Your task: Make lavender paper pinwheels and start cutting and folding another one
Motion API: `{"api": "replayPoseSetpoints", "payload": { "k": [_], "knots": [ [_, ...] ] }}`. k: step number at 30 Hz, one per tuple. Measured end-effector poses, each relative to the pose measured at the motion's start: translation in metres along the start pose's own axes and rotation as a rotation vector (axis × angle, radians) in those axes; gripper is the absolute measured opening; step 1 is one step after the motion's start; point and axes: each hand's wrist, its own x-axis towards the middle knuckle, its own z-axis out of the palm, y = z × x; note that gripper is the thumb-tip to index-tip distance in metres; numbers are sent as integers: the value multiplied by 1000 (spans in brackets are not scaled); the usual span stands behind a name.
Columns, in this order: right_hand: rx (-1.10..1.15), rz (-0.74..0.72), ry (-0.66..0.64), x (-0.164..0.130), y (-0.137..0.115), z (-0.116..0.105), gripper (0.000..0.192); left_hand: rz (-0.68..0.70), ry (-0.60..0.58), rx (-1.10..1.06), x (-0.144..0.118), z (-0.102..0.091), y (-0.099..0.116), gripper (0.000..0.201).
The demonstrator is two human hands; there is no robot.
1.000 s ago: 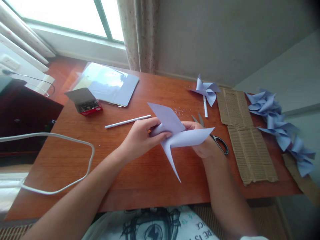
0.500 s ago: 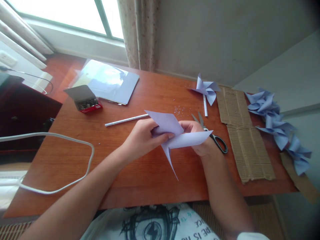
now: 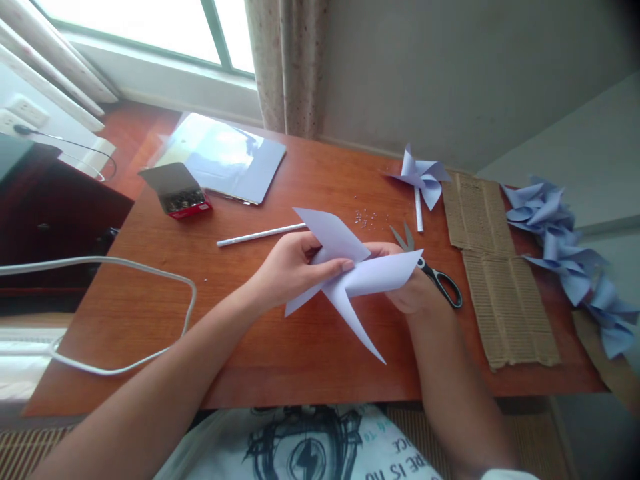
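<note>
A pale lilac paper pinwheel (image 3: 367, 277) is held between both hands above the desk. My left hand (image 3: 295, 267) pinches it, thumb pressed near the centre and fingers behind the blades. Behind the right-hand blade, my right hand (image 3: 407, 293) grips the pinwheel from the far side; its fingers are mostly hidden. Just beyond the left hand lies a thin white stick (image 3: 260, 235). Scissors (image 3: 435, 273) with dark handles rest, blades apart, right behind my right hand. Small bits (image 3: 367, 219) are scattered on the wood past the hands.
An open small red box (image 3: 187, 203) of metal pieces stands at left, beside stacked sheets (image 3: 235, 160). A pinwheel on a stick (image 3: 423, 177) lies near the wall. Corrugated cardboard (image 3: 500, 293) and several pinwheels (image 3: 565, 253) occupy the right. A white cable (image 3: 125, 263) loops over the desk's left side.
The pinwheel has tilted to face me more, so its lower left blade now shows and the bottom blade points further right. Both hands keep hold of it. The view has shifted slightly.
</note>
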Motion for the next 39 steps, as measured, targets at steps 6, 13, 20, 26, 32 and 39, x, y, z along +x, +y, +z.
{"api": "replayPoseSetpoints", "payload": {
  "k": [6, 13, 20, 26, 32, 39],
  "knots": [
    [27, 1, 34, 3, 6, -2, 49, 0, -6, -44, -1, 0, 2, 29],
    [22, 9, 44, 4, 0, 7, 45, 14, 33, 116, -2, 2, 3, 29],
    [-8, 1, 41, 3, 0, 6, 42, -17, 15, 98, -1, 2, 0, 32],
    [3, 2, 91, 4, 1, 8, 43, 34, 35, 93, 0, 2, 0, 35],
    [-3, 22, 131, 4, 1, 8, 39, 47, 40, 122, -1, 0, 0, 38],
    [-18, 34, 121, 4, 1, 9, 34, 86, 38, 121, -1, 1, -1, 32]
  ]
}}
